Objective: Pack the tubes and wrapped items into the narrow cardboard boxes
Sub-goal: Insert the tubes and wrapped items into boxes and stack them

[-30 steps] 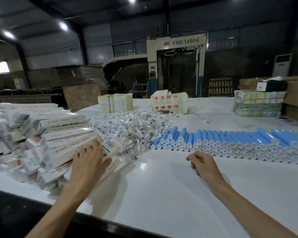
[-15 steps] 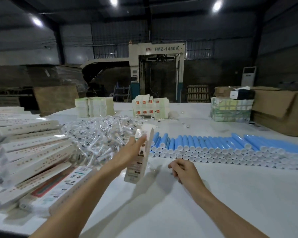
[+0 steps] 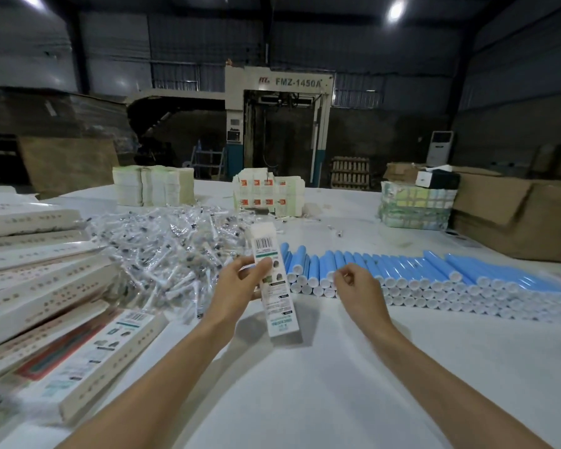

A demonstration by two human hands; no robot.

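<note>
- Head view – left hand [image 3: 237,286] grasps a narrow printed cardboard box [image 3: 277,306] around its middle, thumb on the front face, fingers wrapped behind.
- Held box is roughly upright, barcode end on top, tilted slightly; whether its lower end touches the white table [image 3: 305,384] can't be told.
- Right hand [image 3: 357,290] is just right of the held box, not touching it; fingers clenched inward, thumb against the index tip, nothing seen in them.
- Blue tubes [image 3: 434,273] with white caps lie stacked in a long row behind and right of the held box, caps facing the camera.
- Pile of clear-wrapped items [image 3: 162,251] sits behind and left of the held box.
- Further left of the held box – a heap of flat narrow boxes [image 3: 39,280], lying overlapped.
- Far behind the held box: pale stacked packs [image 3: 153,186], packs with red squares [image 3: 268,192], a strapped bundle [image 3: 415,205], brown cartons [image 3: 515,215].
- Machine marked FMZ-1450A [image 3: 279,124] stands well behind the held box, off the table.
</note>
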